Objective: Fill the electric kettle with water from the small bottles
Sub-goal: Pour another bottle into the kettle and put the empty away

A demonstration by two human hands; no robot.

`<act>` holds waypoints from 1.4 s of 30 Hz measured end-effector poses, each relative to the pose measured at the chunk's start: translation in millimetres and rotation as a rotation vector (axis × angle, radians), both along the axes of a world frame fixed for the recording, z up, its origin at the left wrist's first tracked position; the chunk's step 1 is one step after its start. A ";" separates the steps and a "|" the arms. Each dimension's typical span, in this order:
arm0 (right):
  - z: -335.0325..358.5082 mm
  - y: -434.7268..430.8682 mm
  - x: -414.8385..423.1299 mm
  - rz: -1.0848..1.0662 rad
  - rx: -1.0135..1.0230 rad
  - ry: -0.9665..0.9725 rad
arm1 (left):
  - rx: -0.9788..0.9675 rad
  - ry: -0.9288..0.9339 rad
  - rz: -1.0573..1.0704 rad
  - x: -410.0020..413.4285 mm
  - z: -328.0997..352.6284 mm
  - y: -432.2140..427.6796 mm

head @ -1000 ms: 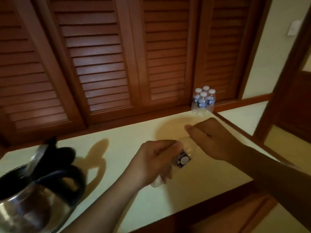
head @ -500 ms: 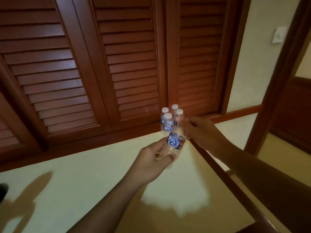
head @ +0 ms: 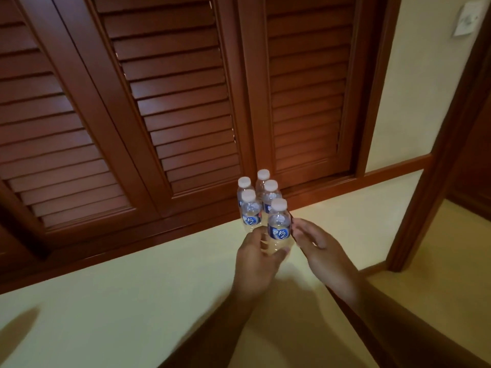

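Small water bottle (head: 278, 227), white cap on, was upright in the left grip (head: 256, 261), just in front of four more bottles (head: 251, 211).
Left grip's fingers curled round its lower half; base hidden, contact with the cream desk (head: 132, 301) unclear. Right grip (head: 318, 251) sat just beside it, fingers loose, holding nothing. The four stood clustered near louvred doors (head: 172, 102).

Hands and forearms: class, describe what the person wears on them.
Nothing visible. The left hand and right hand are ungloved, with no rings showing; the left forearm and right forearm are sleeveless to the frame edge, without watch or bracelet.
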State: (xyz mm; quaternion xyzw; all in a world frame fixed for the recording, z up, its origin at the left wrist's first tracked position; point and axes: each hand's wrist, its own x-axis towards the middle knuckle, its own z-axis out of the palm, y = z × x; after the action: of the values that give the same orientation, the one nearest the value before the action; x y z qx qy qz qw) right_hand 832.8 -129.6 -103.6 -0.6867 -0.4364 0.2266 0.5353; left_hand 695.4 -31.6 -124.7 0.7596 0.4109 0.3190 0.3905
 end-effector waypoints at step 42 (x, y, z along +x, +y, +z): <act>-16.5 -26.8 -379.6 0.931 0.211 -0.350 | 0.166 0.020 0.788 -436.0 12.2 -171.1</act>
State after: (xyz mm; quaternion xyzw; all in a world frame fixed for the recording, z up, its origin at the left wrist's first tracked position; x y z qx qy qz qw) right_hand 453.3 -156.4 -120.1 -0.3891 -0.7999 0.2776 0.3630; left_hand 259.4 -202.7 -112.6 0.5760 0.6473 0.4688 0.1716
